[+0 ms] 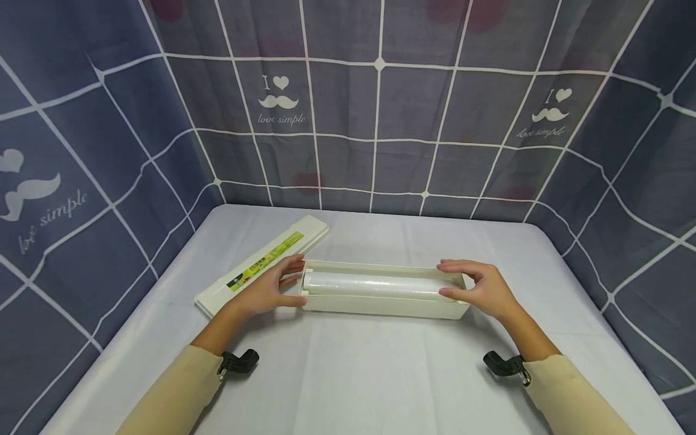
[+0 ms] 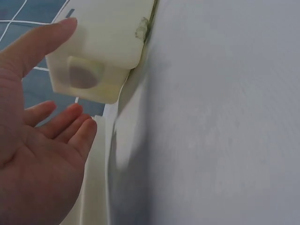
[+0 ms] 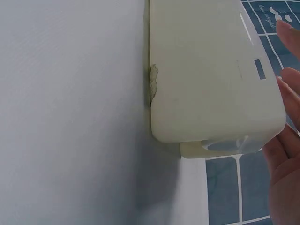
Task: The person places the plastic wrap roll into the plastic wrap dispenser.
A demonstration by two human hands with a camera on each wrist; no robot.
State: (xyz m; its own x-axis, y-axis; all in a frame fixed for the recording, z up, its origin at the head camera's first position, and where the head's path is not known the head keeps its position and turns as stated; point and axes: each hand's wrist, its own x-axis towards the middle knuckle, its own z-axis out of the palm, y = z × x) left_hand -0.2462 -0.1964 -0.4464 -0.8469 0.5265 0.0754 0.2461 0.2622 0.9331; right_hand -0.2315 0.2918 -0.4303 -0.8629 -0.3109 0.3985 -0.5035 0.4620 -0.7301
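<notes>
Here's the cream box (image 1: 380,306) on the tabletop (image 1: 353,374), long axis running left to right between left hand (image 1: 266,290) and right hand (image 1: 486,290), one at each end, both loosely spread; the right reaches farther in (thumb over the white roll (image 1: 370,283)), though firm contact I can't tell.

In head view, L forearm (image 1: 176,386) is slanted twd 1 o'clock, R forearm (image 1: 573,393) twd 11, both sleeved to near the wrists (image 1: 220,332). L hand (image 1: 266,291) is held palm inward, fingers (image 1: 288,264) relaxed, aimed approx. 2, thumb (image 1: 290,301) parted, twd 3. R hand (image 1: 486,291) is held likewise, fingers approx. 9–10, thumb approx. 9.
</notes>
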